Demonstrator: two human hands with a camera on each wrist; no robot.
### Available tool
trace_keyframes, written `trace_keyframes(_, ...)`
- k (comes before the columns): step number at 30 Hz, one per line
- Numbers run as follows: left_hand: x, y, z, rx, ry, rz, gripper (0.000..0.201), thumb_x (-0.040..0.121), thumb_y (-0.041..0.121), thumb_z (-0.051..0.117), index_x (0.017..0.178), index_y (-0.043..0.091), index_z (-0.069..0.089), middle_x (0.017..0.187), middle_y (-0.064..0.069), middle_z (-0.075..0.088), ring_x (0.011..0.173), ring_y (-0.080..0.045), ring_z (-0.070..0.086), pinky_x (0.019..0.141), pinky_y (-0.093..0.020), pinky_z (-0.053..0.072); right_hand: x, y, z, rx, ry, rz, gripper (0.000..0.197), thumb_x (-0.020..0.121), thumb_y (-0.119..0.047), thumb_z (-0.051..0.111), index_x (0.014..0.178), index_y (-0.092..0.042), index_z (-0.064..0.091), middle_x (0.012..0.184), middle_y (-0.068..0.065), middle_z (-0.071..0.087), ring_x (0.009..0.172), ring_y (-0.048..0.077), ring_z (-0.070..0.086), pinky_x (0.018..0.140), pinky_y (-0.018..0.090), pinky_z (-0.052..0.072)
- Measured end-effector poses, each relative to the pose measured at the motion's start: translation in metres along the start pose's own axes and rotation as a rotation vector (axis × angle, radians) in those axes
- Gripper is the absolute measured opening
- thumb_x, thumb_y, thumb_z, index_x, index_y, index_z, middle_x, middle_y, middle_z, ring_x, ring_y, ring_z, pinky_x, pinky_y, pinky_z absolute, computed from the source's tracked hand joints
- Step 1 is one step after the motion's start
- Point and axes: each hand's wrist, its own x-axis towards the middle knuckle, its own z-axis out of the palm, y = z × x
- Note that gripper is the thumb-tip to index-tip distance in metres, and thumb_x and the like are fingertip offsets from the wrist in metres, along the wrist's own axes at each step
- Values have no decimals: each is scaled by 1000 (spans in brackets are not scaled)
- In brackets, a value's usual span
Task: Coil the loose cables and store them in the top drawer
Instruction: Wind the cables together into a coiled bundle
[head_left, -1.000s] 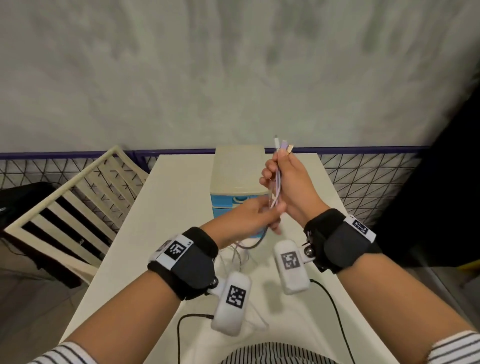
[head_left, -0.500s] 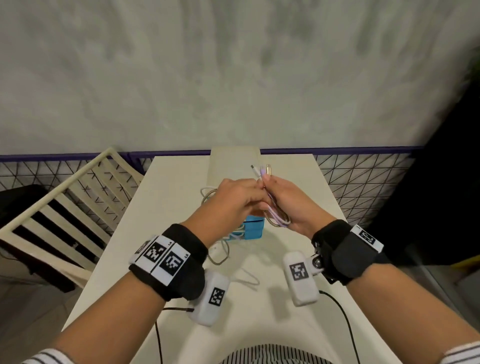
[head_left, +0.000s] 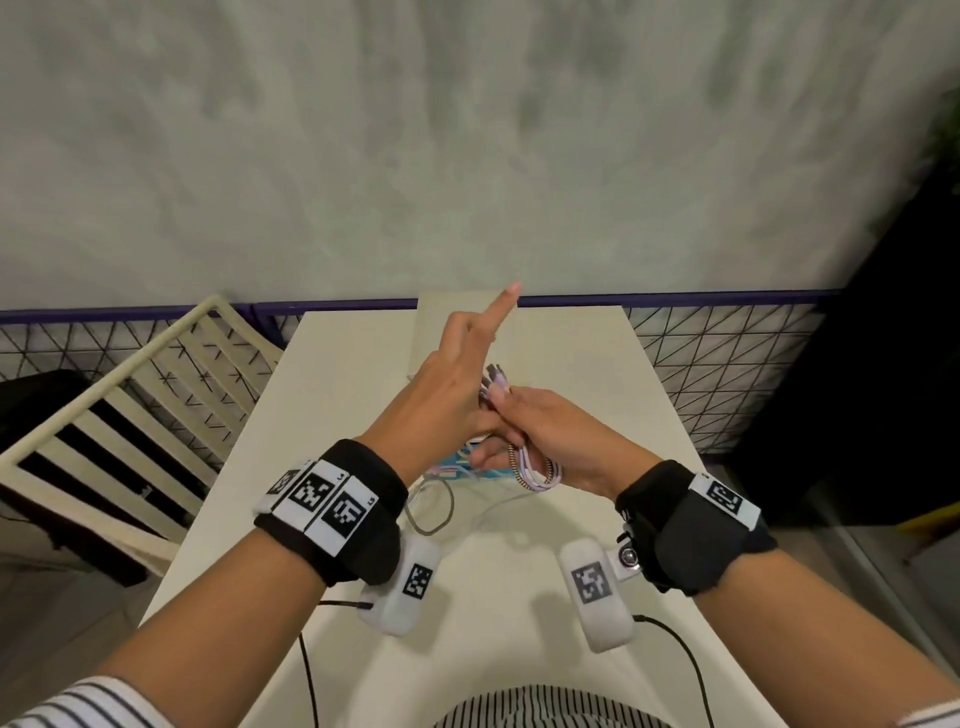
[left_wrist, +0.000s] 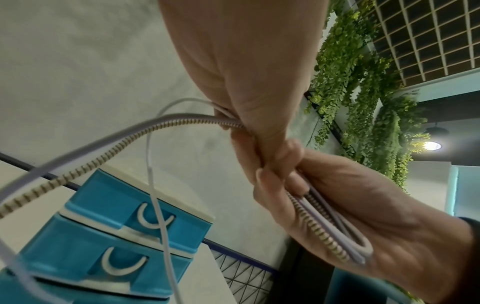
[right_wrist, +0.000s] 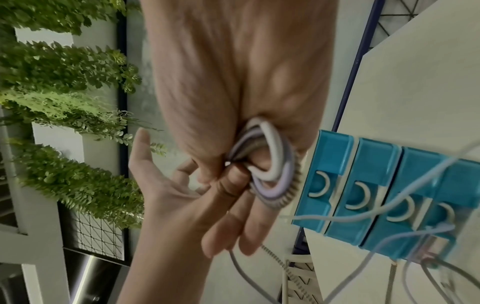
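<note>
My right hand (head_left: 550, 431) grips a folded bundle of cables (head_left: 537, 470): a striped braided one, a lilac one and a white one. Their plugs (head_left: 496, 376) stick out past its fingers. My left hand (head_left: 447, 395) is against it, index finger straight up, thumb and other fingers pinching the trailing strands (left_wrist: 197, 121). The loose tails (head_left: 434, 512) hang to the white table (head_left: 597, 374). In the right wrist view the loops (right_wrist: 270, 168) wrap around my fingers. The blue drawer unit (left_wrist: 124, 216) stands just behind my hands with its top drawer (left_wrist: 153, 218) closed.
A white slatted chair (head_left: 119, 415) stands left of the table. A wire mesh fence (head_left: 717, 374) and a grey wall run along the table's far edge. A dark object (head_left: 883, 389) stands to the right. Green hanging plants (left_wrist: 363, 102) are behind.
Both hands have come down from an upright hold in front of the drawers. The bundle now lies tilted lower, and my left hand has moved over it with the index finger stretched up.
</note>
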Motion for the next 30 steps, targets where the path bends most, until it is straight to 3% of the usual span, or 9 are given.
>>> trace_keyframes(3, 2, -4, 5, -49, -42, -48, 119, 70, 11, 76, 141, 51, -10, 107, 0, 36, 56, -3, 48, 55, -15, 43, 0, -4, -3, -143, 7, -5, 33, 103, -28, 39, 84, -8, 56, 56, 1, 65, 79, 26, 67, 95, 43, 51)
trace_keyframes(5, 4, -7, 5, -151, -63, -223, 121, 65, 19, 83, 141, 51, -6, 100, -2, 42, 55, -5, 49, 55, -18, 45, 5, -6, -9, -233, 104, -52, 31, 103, -27, 39, 83, -9, 54, 60, 4, 65, 76, 28, 68, 87, 45, 56)
trace_keyframes(7, 4, -14, 3, -143, -147, -373, 75, 78, 34, 73, 138, 32, 28, 90, 0, 52, 67, -11, 56, 62, -22, 46, 9, -9, -17, -251, 222, -82, 28, 104, -23, 37, 82, -10, 50, 57, 0, 59, 55, 18, 61, 62, 36, 57)
trace_keyframes(9, -1, -23, 2, -160, -264, -430, 21, 93, 37, 50, 101, 19, 55, 73, 3, 55, 67, -16, 55, 64, -28, 44, 10, -10, -24, -251, 319, -101, 27, 104, -22, 35, 82, -12, 46, 55, 0, 42, 41, 9, 42, 44, 24, 43)
trace_keyframes(13, -8, -23, 13, -333, -296, -457, 32, 100, 26, 30, 74, 17, 45, 64, 3, 43, 59, -14, 44, 65, -31, 41, 12, -3, -18, -207, 385, -114, 30, 105, -27, 30, 79, -15, 39, 59, -1, 28, 39, 7, 29, 37, 19, 34)
trace_keyframes(19, -6, -5, 18, -102, -244, -260, 28, 100, 30, 28, 79, 19, 42, 70, 6, 47, 65, -10, 45, 60, -16, 37, 15, -3, -2, -281, 291, -49, 54, 101, -50, 13, 73, -12, 41, 59, -1, 29, 46, 13, 28, 45, 26, 34)
trace_keyframes(24, 1, 6, 22, 1, -351, -250, 24, 97, 12, 32, 107, 8, 54, 93, -15, 67, 84, -25, 64, 83, -40, 52, 15, 2, -2, -363, 163, 102, 75, 74, -86, 31, 74, -13, 42, 64, 4, 41, 55, 16, 38, 59, 29, 37)
trace_keyframes(27, 0, 9, 23, -24, -387, -251, 28, 100, 16, 32, 120, 5, 48, 104, -17, 66, 88, -22, 61, 81, -29, 48, 16, 1, -5, -254, 175, 84, 56, 89, -68, 36, 74, -16, 47, 60, 0, 46, 53, 12, 44, 59, 26, 39)
trace_keyframes(30, -2, 10, 26, -142, -429, -287, 31, 101, 24, 29, 120, 4, 44, 107, -12, 62, 90, -22, 61, 88, -39, 51, 18, -3, -5, -322, 260, -26, 48, 98, -56, 26, 72, -19, 40, 54, -10, 43, 49, 5, 41, 57, 22, 35)
